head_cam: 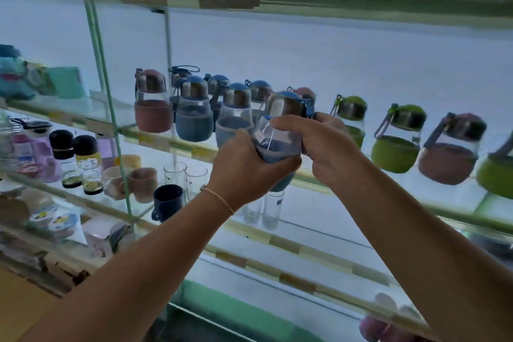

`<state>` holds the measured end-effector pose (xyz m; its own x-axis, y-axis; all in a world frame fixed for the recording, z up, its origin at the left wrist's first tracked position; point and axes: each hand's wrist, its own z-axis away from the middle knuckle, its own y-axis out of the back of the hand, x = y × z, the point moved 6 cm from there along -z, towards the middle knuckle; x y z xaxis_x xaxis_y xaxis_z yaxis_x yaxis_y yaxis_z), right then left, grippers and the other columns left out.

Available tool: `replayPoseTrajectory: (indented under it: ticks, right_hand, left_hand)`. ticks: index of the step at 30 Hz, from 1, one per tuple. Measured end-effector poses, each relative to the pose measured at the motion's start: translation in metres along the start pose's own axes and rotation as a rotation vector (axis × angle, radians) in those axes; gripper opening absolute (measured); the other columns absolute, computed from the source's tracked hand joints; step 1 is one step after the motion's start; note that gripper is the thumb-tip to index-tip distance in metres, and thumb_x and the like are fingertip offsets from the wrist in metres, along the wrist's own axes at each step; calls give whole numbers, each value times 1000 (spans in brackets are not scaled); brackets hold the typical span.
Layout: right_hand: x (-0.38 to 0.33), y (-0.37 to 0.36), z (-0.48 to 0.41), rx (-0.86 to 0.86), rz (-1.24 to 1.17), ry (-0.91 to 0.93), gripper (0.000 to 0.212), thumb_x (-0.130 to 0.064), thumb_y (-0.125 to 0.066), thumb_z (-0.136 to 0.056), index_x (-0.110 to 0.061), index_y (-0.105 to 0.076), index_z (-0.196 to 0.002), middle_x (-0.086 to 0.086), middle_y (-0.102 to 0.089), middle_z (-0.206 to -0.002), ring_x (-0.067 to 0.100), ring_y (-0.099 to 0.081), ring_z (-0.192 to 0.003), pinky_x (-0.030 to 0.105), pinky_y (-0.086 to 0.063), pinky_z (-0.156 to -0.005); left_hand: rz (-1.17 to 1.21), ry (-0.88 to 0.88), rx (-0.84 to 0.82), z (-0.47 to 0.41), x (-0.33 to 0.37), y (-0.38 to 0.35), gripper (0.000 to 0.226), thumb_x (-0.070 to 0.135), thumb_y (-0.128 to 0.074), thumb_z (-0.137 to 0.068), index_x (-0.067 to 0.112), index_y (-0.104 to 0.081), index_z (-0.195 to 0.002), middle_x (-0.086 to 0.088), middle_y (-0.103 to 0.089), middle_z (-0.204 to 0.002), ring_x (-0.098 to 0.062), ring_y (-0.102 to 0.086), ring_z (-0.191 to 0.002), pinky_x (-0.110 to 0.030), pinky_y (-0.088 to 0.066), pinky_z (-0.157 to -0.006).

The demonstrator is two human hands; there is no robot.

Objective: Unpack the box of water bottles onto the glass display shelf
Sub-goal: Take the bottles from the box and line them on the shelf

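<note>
We hold one blue water bottle (277, 138) up in both hands, just in front of the glass display shelf (180, 146) and slightly tilted, its steel-and-blue cap leaning toward the shelf. Our left grip (244, 166) cups the blue sleeve at the base, fingers curled under and around it. Our right grip (313, 141) wraps the clear upper body and the strap side, fingers closed over it. A thin bracelet (219, 198) sits on our left wrist.

The bottle hangs at the gap in the row already on the shelf. A pink bottle (152, 104) and several blue bottles (193, 111) stand to its left. Two green bottles (395, 143) and another pink one (449, 151) stand to its right. On the shelf below we see clear glasses (175, 172), a dark mug (168, 200) and black-capped bottles (62, 158).
</note>
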<state>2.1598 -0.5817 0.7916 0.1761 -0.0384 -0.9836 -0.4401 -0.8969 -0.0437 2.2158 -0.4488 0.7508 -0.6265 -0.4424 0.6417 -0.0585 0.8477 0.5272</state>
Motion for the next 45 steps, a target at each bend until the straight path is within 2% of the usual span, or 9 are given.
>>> replayPoseTrajectory:
  ticks: [5, 13, 18, 21, 23, 29, 33, 40, 45]
  right_hand:
    - [-7, 43, -18, 36, 28, 27, 38, -11, -89, -60, -7, -76, -95, 11, -77, -87, 26, -75, -79, 32, -57, -65]
    - [-5, 98, -52, 127, 117, 27, 52, -23, -92, -52, -15, -73, -100, 8, -76, -93, 27, -74, -86, 47, -62, -79]
    - [2, 120, -65, 167, 190, 20, 48, -22, -91, -62, -16, -69, -104, 4, -72, -95, 20, -71, -89, 34, -61, -73]
    - [8, 124, -71, 157, 254, 42, 51, -23, -90, -65, -16, -65, -108, 2, -69, -96, 15, -67, -87, 24, -54, -64]
    - [11, 126, -75, 163, 295, 58, 55, -25, -90, -65, -16, -63, -112, 1, -68, -98, 15, -66, -90, 26, -56, -69]
    - [10, 123, -82, 155, 342, 135, 60, -26, -89, -68, -17, -59, -119, -2, -65, -101, 13, -62, -90, 22, -51, -70]
    - [10, 118, -83, 154, 401, 165, 61, -28, -88, -69, -18, -58, -120, -1, -65, -105, 18, -62, -96, 30, -55, -81]
    - [16, 117, -83, 186, 441, 211, 53, -36, -86, -71, -23, -55, -111, -4, -63, -102, 18, -62, -97, 33, -56, -85]
    - [20, 116, -77, 195, 464, 249, 55, -40, -85, -73, -20, -57, -117, -8, -62, -99, 15, -62, -96, 37, -57, -90]
  left_hand:
    - [4, -8, 69, -11, 33, -29, 73, 79, -69, -56, 20, -58, -97, 6, -65, -88, -11, -64, -82, -34, -56, -71]
    - [-73, -13, 7, -47, 52, -90, 84, 97, -49, -49, 26, -65, -91, 10, -67, -75, -8, -64, -71, -35, -58, -66]
    - [-141, -27, -45, -53, 66, -115, 60, 82, -62, -64, 26, -57, -87, 14, -57, -68, -4, -58, -69, -22, -48, -63]
    - [-236, -55, 18, -56, 61, -125, 78, 94, -43, -58, 24, -61, -89, 7, -61, -75, -12, -58, -76, -28, -49, -68]
    - [-299, -63, 72, -57, 58, -128, 85, 97, -33, -55, 25, -62, -89, 5, -63, -78, -13, -57, -77, -32, -51, -72]
    - [-297, -75, 64, -59, 58, -127, 72, 89, -48, -65, 26, -66, -95, 5, -68, -82, -12, -60, -79, -35, -55, -75]
    - [-255, -46, 77, -57, 56, -126, 74, 89, -49, -64, 25, -68, -96, 7, -69, -79, -10, -62, -75, -33, -57, -72]
    - [-255, -38, 22, -57, 58, -124, 68, 83, -57, -69, 22, -67, -97, 6, -69, -84, -9, -61, -77, -27, -54, -72]
    - [-250, -25, -14, -55, 59, -123, 71, 85, -57, -67, 22, -66, -98, 5, -68, -86, -12, -62, -79, -33, -56, -72]
